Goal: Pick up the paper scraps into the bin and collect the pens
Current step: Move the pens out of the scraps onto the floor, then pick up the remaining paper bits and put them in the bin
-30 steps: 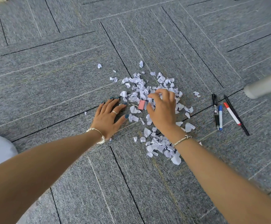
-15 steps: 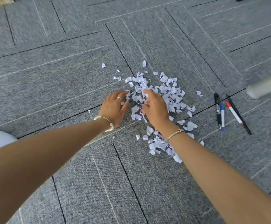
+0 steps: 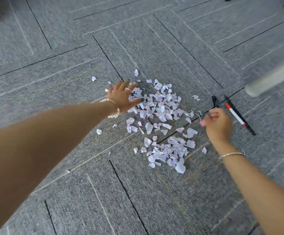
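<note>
Both hands have parted from the middle of the heap. Now the left hand point(image 3: 122, 97) lies at the far-left edge of the paper scraps point(image 3: 161, 119), fingers point(image 3: 131, 86) spread and straight, holding nothing. Over by the pens point(image 3: 236, 116), the right hand point(image 3: 218, 125) has its fingers curled, pinching a small pink thing point(image 3: 202, 122) with a thin wire loop. Scraps are strewn on the grey carpet floor point(image 3: 70, 48); the red-capped pen and black ones lie just beyond the right hand. No writing on pens or scraps can be read. A pale blurred bar point(image 3: 273, 77) crosses the right edge.
</note>
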{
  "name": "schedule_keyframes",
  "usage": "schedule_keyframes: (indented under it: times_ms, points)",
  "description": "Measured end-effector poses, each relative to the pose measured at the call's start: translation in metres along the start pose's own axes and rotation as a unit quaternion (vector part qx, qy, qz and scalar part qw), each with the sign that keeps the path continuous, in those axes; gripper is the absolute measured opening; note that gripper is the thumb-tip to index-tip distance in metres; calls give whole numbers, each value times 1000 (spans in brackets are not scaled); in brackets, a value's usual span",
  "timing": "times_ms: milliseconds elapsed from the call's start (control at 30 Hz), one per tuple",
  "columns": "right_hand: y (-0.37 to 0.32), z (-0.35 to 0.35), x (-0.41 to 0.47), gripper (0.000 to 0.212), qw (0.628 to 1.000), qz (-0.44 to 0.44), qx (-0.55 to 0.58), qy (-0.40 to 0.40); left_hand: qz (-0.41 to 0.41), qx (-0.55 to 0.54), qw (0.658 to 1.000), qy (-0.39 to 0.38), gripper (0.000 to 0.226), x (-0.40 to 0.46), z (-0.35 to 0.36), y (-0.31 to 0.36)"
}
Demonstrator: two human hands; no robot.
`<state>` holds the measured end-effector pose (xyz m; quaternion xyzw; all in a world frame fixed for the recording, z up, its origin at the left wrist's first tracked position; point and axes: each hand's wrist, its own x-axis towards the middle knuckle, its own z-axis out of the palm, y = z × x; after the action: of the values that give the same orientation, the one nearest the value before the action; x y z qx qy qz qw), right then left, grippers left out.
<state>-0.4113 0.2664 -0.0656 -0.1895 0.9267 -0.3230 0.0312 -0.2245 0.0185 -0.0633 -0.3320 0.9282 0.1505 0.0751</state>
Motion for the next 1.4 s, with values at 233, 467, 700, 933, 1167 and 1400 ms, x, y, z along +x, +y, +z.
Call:
schedule_keyframes:
  times_ms: [233,467,700,933,1167,1400]
  points:
    - [-42,44,-4,47,965,-196,-84,-151,2,-7,1000,-14,80,5,22,9]
    - [-68,76,-17,60,916,-248,-168,-266,52,-52,997,1,63,-20,29,32]
    - [-28,37,-87,79,859,-345,-196,-324,137,21,988,-71,88,-98,46,27]
    - [-27,47,-96,53,881,-358,-213,-225,168,47,984,-21,59,-100,60,29]
    - [-55,45,-76,28,893,-337,-171,-243,151,10,988,-43,39,-63,28,38]
    - [-137,-12,-46,32,896,-331,-120,-269,81,-44,995,-35,25,-73,-59,51]
